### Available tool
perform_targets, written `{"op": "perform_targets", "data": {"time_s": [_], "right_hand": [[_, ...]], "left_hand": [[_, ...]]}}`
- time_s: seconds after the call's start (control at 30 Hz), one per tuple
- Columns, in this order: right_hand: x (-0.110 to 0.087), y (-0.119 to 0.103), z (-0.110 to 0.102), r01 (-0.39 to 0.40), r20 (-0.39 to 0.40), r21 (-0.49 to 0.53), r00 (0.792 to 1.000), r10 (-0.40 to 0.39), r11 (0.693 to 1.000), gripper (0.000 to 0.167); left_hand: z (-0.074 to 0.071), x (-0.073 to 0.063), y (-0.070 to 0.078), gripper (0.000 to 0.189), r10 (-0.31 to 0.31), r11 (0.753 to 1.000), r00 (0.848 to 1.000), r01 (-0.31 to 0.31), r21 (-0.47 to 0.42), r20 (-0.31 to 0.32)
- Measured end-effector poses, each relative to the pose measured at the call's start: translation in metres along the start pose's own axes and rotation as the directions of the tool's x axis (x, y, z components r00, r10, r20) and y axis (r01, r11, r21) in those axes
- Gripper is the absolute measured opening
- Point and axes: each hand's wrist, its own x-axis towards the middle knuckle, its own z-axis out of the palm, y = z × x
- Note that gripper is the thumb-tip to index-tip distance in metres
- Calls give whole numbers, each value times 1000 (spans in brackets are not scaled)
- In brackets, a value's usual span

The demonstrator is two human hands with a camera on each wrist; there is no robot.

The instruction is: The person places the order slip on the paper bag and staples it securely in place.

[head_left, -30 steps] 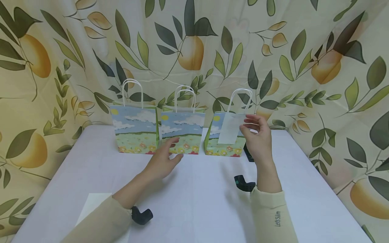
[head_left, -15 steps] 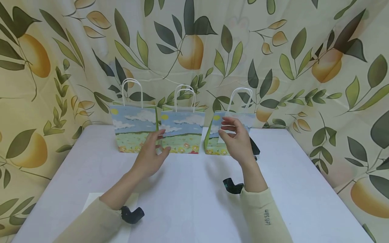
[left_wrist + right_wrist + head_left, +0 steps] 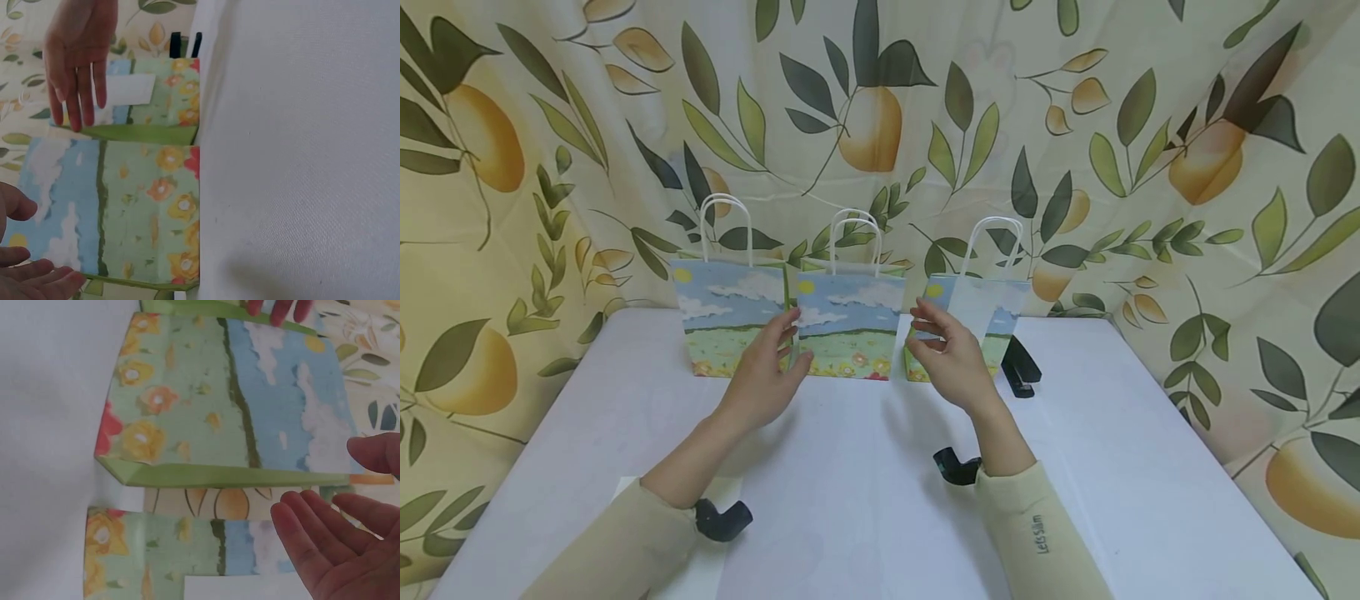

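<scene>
Three paper gift bags with white handles and a sky-and-flower print stand in a row. My left hand [image 3: 758,375] is at the gap between the left bag [image 3: 730,300] and the middle bag [image 3: 850,325], fingers extended around the middle bag's left side. On its other side my right hand [image 3: 951,357] has its fingers extended, between the middle bag and the right bag [image 3: 1009,323]. A white paper strip [image 3: 973,302] hangs on the right bag's front, partly covered by that hand. In the right wrist view, the right fingers [image 3: 319,534] lie beside the middle bag's green side. Both hands hold nothing.
A black stapler [image 3: 1021,367] stands by the right bag's lower right. White paper [image 3: 696,575] lies at the front left of the white table [image 3: 850,500], partly under the left sleeve. A fruit-print curtain [image 3: 880,108] hangs behind the bags.
My right hand has moved left from the right bag's right edge to the middle bag's right side, uncovering the stapler. The left hand has shifted left and slightly up to the middle bag's left side.
</scene>
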Motion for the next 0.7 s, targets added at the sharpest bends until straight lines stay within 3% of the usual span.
{"op": "perform_targets", "data": {"time_s": [0.4,0.7], "right_hand": [[2,11,15,-39,108,-42,993,43,998,69],[0,7,15,-42,93,-40,995,46,998,68]], "left_hand": [[1,8,-5,71,-18,1000,1000,18,15,9],[3,15,-6,66,-5,999,999,7,34,-35]]}}
